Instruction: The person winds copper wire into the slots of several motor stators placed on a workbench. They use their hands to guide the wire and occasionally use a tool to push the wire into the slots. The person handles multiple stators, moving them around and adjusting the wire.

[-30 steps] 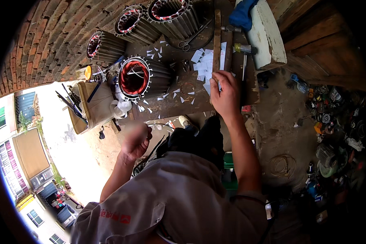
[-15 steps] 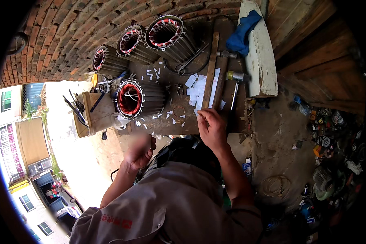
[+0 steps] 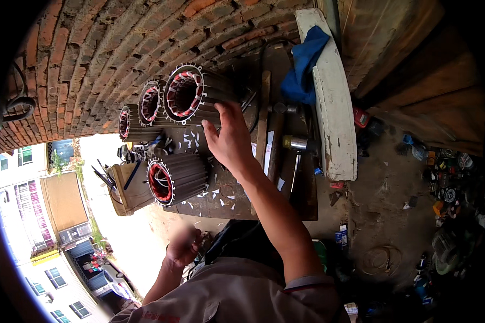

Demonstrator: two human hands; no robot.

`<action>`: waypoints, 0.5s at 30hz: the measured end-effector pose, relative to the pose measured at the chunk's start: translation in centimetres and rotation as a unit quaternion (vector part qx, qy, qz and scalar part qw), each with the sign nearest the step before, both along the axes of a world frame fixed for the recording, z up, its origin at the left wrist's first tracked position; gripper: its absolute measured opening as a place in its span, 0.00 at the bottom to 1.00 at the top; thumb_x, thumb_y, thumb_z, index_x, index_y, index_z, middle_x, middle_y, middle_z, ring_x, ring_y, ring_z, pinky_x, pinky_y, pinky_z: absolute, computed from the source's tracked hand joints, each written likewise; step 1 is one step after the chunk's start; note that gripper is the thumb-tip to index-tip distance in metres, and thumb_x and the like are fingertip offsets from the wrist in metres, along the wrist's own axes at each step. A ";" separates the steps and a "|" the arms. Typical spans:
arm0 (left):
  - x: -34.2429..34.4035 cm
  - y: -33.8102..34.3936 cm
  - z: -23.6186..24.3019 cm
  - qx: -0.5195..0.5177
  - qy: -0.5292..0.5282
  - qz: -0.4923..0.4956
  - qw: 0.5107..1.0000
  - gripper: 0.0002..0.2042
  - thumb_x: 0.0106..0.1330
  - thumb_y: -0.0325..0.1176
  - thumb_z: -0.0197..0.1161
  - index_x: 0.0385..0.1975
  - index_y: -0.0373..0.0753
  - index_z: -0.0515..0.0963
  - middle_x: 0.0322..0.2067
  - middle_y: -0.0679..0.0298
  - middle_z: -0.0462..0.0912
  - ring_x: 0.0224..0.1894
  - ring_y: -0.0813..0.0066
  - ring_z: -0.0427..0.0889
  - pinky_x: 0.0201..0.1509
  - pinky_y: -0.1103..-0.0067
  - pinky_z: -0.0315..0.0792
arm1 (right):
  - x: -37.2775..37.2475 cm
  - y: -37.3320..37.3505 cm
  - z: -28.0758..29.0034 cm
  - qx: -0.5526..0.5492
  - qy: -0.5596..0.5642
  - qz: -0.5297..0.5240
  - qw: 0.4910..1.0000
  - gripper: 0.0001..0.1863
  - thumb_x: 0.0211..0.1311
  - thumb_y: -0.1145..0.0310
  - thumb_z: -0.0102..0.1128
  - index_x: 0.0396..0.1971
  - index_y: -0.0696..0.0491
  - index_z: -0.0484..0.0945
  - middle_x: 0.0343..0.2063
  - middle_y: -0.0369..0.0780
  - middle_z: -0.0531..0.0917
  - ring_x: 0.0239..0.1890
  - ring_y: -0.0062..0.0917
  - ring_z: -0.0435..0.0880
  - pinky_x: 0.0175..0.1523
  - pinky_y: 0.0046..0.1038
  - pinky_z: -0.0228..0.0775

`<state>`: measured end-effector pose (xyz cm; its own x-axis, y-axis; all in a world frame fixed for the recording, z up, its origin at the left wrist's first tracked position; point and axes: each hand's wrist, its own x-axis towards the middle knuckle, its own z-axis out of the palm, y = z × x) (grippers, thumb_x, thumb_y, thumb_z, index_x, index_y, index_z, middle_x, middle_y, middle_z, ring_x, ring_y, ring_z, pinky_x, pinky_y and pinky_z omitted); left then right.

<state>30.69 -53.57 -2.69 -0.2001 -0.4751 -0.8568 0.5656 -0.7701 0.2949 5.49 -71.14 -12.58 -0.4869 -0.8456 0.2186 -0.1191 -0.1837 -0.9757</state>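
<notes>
Step in hand: reaching. Right hand (image 3: 229,137), fingers spread, rests against the large stator (image 3: 191,96) lying at the table (image 3: 285,204) rear; left hand (image 3: 184,246) blurred, grip indeterminate. Next move likely requires a firm grasp

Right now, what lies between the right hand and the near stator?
Head view: small white paper scraps scattered on the dark bench, between the right hand and the near stator.

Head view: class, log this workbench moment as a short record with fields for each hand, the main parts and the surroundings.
Right hand: stretched out over the dark wooden workbench, by the largest finned grey metal stator
Left hand: low beside the bench, blurred, grip unclear
Stators: four, with red-lined bores
Bench litter: white paper scraps
Behind: red brick wall, blue cloth
</notes>
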 end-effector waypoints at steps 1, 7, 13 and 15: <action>-0.2 -0.1 -0.3 0.013 -0.031 0.007 0.999 0.06 0.63 0.30 0.63 0.35 0.35 0.77 0.35 0.60 0.78 0.31 0.75 0.73 0.36 0.87 0.73 | 0.0 -0.2 -0.1 -0.007 -0.015 -0.004 1.000 0.23 0.56 0.70 0.63 0.50 0.63 0.68 0.48 0.53 0.71 0.48 0.48 0.75 0.51 0.39 0.72; -2.4 -1.4 -0.5 0.026 -0.010 0.005 1.000 0.07 0.63 0.30 0.62 0.39 0.38 0.77 0.36 0.60 0.78 0.36 0.71 0.75 0.36 0.85 0.75 | 0.1 -0.8 0.0 0.003 -0.007 -0.007 1.000 0.24 0.57 0.67 0.62 0.51 0.63 0.67 0.49 0.53 0.71 0.49 0.48 0.75 0.52 0.39 0.73; -1.7 -0.8 -1.5 -0.021 0.004 -0.001 1.000 0.11 0.66 0.36 0.58 0.45 0.40 0.74 0.42 0.57 0.78 0.44 0.66 0.80 0.34 0.80 0.80 | -0.4 -0.5 -0.9 0.017 -0.046 0.019 0.999 0.20 0.56 0.69 0.62 0.47 0.59 0.70 0.44 0.52 0.74 0.47 0.48 0.76 0.50 0.40 0.72; -3.4 -2.1 -0.9 0.010 0.018 0.026 0.999 0.12 0.66 0.36 0.58 0.45 0.39 0.73 0.41 0.58 0.77 0.43 0.66 0.79 0.34 0.81 0.80 | -1.1 -0.7 -1.0 0.015 -0.031 0.016 0.999 0.17 0.56 0.70 0.62 0.44 0.60 0.73 0.41 0.50 0.76 0.43 0.46 0.78 0.48 0.39 0.72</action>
<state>27.30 -55.62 -3.57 -0.2065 -0.4683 -0.8591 0.6158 -0.7446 0.2579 4.39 -71.81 -13.61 -0.4714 -0.8667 0.1634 -0.0522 -0.1575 -0.9861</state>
